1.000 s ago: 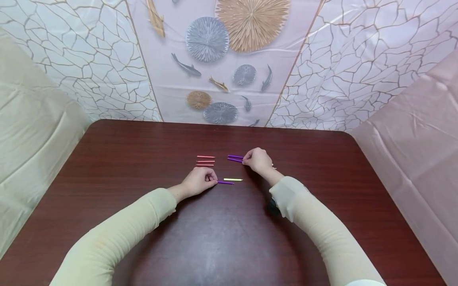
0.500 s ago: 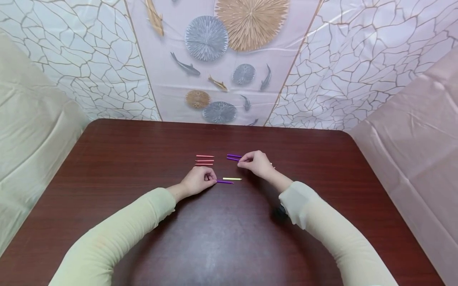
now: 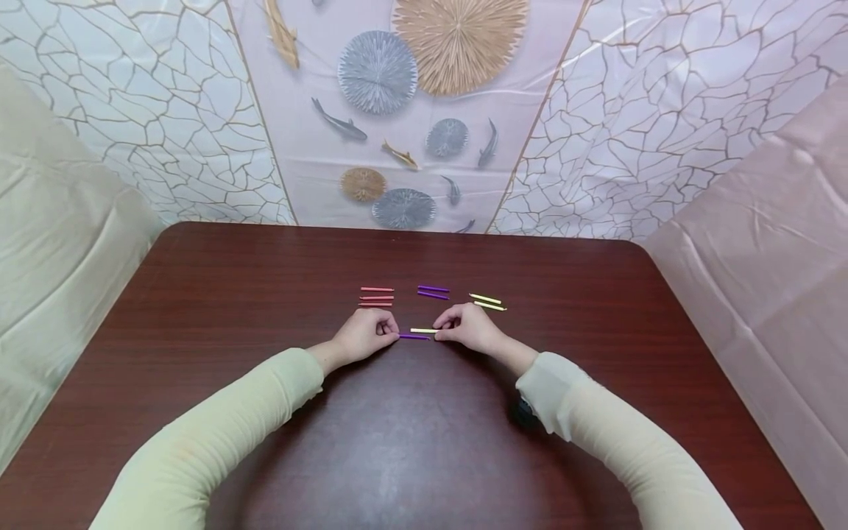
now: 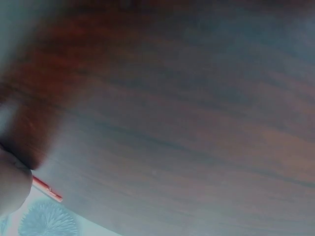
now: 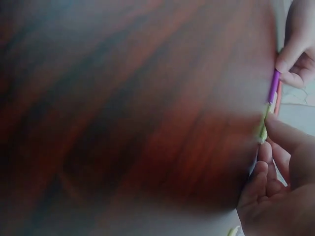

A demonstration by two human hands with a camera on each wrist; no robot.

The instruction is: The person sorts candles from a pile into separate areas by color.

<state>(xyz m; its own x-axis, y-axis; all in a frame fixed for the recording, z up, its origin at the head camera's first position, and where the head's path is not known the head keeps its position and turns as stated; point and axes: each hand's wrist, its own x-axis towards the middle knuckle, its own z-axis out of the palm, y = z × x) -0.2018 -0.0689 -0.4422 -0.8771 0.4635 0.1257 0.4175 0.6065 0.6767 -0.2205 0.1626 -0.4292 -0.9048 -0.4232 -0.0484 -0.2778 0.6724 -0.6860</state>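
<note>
In the head view, my left hand (image 3: 364,336) pinches the left end of a thin purple candle (image 3: 414,337) lying on the table. Just behind it lies a yellow candle (image 3: 422,330), its right end between the thumb and fingertips of my right hand (image 3: 472,328). From the right wrist, the purple candle (image 5: 273,87) and the yellow candle (image 5: 263,129) appear close together, with both hands at them. The left wrist view catches only part of a hand (image 4: 12,184) and a red candle (image 4: 47,189); the left hand's grip is outside that view.
Behind the hands lie three red candles (image 3: 376,297) at left, two purple candles (image 3: 433,293) in the middle and two yellow candles (image 3: 487,301) at right. The brown table (image 3: 371,442) ends at a patterned cloth backdrop (image 3: 397,169).
My right hand has left the two purple candles at the back, come toward me and taken the right end of the near yellow candle. The left hand stays on its purple candle.
</note>
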